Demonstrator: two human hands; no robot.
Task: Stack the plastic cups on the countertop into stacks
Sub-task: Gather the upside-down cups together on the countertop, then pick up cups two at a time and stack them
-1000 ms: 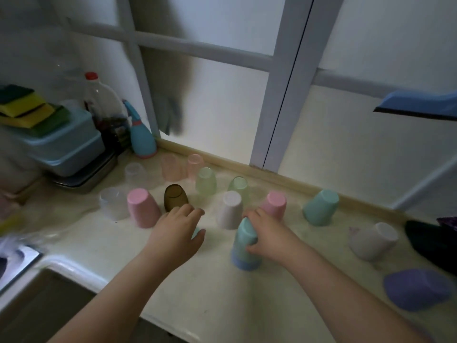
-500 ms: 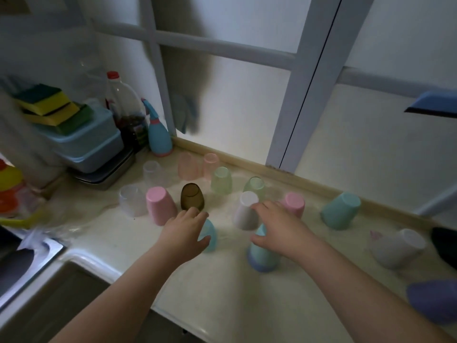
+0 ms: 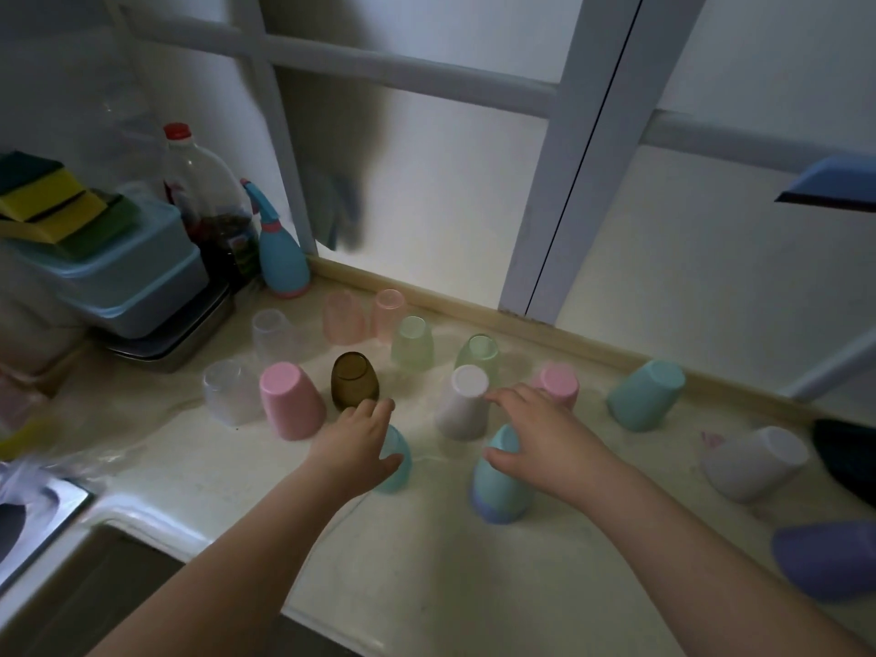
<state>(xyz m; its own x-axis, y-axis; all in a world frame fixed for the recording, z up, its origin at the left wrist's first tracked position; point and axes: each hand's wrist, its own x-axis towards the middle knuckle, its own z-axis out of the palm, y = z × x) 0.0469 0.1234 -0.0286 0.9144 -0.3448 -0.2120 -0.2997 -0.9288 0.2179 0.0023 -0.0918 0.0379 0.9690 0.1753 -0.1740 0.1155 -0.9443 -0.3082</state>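
Many plastic cups are spread upside down on the table [image 3: 426, 585]. A teal cup [image 3: 396, 459] is covered by the left hand [image 3: 353, 448]; its fingers [image 3: 379, 407] are spread apart and laid over the top, and a firm grip cannot be told. A short stack [image 3: 497, 486], teal over a purple cup, is seen near the front middle. The right hand [image 3: 545, 441] is held over the stack top, with fingers apart and the thumb beside the teal cup. A white cup [image 3: 464, 403] is found just behind the stack, and a pink cup [image 3: 289, 400] and a brown cup [image 3: 353, 381] are seen to the left. Another teal cup [image 3: 647, 395] is tilted at the right. Blue boxes [image 3: 128, 277] with sponges [image 3: 52, 201] on top are kept far left, next to a bottle [image 3: 208, 201].
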